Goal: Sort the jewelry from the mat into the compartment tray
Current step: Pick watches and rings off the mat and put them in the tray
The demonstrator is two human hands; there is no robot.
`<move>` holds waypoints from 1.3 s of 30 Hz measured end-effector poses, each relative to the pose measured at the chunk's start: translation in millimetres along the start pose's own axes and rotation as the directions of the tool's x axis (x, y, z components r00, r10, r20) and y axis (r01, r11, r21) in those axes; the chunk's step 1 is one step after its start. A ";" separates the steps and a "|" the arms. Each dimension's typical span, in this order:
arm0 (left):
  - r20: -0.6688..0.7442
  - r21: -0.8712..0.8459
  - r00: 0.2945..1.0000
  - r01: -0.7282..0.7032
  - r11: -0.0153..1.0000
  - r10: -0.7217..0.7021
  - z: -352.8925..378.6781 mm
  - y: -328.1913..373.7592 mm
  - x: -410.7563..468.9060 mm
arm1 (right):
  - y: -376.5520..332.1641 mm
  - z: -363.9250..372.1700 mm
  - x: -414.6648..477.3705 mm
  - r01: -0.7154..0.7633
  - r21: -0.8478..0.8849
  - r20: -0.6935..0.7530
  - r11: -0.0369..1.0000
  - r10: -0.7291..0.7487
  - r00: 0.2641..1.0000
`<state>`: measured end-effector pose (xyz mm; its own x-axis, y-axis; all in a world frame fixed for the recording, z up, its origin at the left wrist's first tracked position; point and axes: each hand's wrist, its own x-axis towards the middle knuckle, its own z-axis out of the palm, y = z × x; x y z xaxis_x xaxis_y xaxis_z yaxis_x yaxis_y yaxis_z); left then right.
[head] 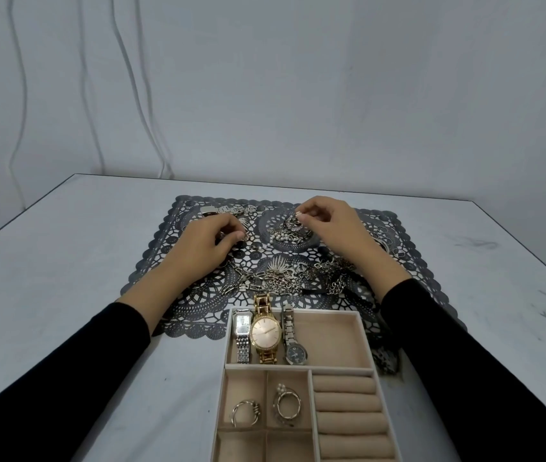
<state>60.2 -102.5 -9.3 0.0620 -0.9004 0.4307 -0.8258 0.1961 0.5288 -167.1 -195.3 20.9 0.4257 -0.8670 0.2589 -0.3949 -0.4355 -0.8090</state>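
through my remote view i saw that the person wore a dark, long-sleeved top. the left sleeve [65, 368] and the right sleeve [465, 355] were plain black, fitted close on the arms, and each ended in a straight edge at the wrist. the left hand [201, 248] and the right hand [331, 228] were bare.

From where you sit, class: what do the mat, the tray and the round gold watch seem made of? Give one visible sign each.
Mat: likely vinyl or plastic, dark grey; clean lace-like cutouts. Tray: beige matt fabric lining, perhaps velvet; no shine. Watch: polished gold-toned metal; linked band glints.
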 end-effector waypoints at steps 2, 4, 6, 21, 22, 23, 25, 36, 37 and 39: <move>-0.027 -0.051 0.999 0.015 0.999 -0.017 -1.2 1.0 -0.7 | -1.0 -0.2 -0.6 0.013 -0.001 -0.002 1.000 -0.013 1.000; -0.059 -0.106 0.997 0.035 0.994 -0.041 -2.3 2.4 -1.4 | -3.1 -0.3 -2.1 0.021 0.010 -0.005 1.000 -0.021 1.000; -0.082 -0.150 0.995 0.051 0.987 -0.064 -3.3 4.1 -2.5 | -5.5 -0.2 -3.9 0.026 0.018 -0.015 1.000 -0.025 1.000; -0.125 -0.159 0.992 -0.036 0.987 0.016 -21.5 23.8 -8.2 | -21.1 -9.9 -28.4 0.053 0.148 -0.094 0.988 -0.040 0.995; -0.136 -0.176 0.991 -0.031 0.984 0.007 -22.8 25.1 -9.2 | -22.6 -11.1 -32.1 0.050 0.155 -0.095 0.987 -0.036 0.995; -0.144 -0.196 0.990 -0.024 0.980 -0.004 -24.0 26.5 -10.8 | -24.2 -12.6 -35.9 0.048 0.166 -0.096 0.985 -0.032 0.995; -0.152 -0.234 0.988 -0.012 0.972 -0.025 -26.6 30.8 -15.2 | -27.5 -15.7 -44.2 0.048 0.169 -0.104 0.985 -0.030 0.994; -0.129 -0.307 0.991 -0.059 0.950 0.020 -41.8 56.9 -54.9 | -47.0 -33.8 -99.9 0.050 0.197 -0.113 0.979 -0.028 0.993; -0.127 -0.311 0.991 -0.066 0.948 0.027 -43.0 59.9 -59.3 | -48.1 -34.2 -105.0 0.053 0.208 -0.111 0.977 -0.031 0.993; -0.128 -0.325 0.991 -0.078 0.942 0.037 -45.2 65.1 -68.9 | -50.8 -34.1 -115.7 0.054 0.236 -0.108 0.970 -0.029 0.994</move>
<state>27.5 -10.2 28.5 0.1025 -0.8351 0.5404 -0.6009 0.3810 0.7027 -224.0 -81.1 50.0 0.3466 -0.8751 0.3378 -0.1677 -0.4122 -0.8955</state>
